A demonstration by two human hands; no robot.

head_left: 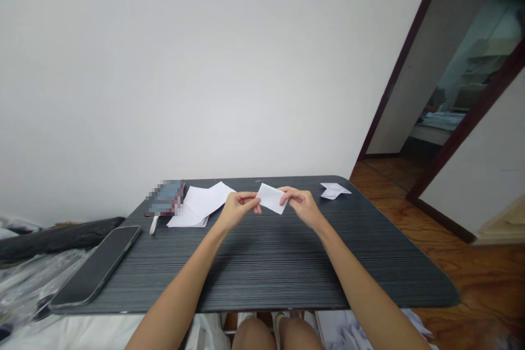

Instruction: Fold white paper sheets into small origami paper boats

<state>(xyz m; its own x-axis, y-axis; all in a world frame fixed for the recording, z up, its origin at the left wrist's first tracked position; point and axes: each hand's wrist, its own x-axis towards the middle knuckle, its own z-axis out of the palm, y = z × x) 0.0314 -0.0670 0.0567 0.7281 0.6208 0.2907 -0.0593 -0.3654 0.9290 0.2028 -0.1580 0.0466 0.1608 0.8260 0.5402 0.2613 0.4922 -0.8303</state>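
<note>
A small folded piece of white paper (271, 198) is held up above the dark table, tilted slightly down to the right. My left hand (241, 206) pinches its left edge between thumb and fingers. On the opposite edge, my right hand (301, 203) grips the paper the same way. Left of my left hand lie white paper sheets (199, 205), loosely overlapping. Farther right, a folded white paper piece (334, 190) with pointed corners rests on the table.
The dark, fine-lined table (279, 279) stands against a white wall (262, 65). A phone (98, 265) lies at its left edge, and a blurred-out flat item (166, 197) with a white strap is behind it. To the right are wooden flooring (471, 268) and a doorway.
</note>
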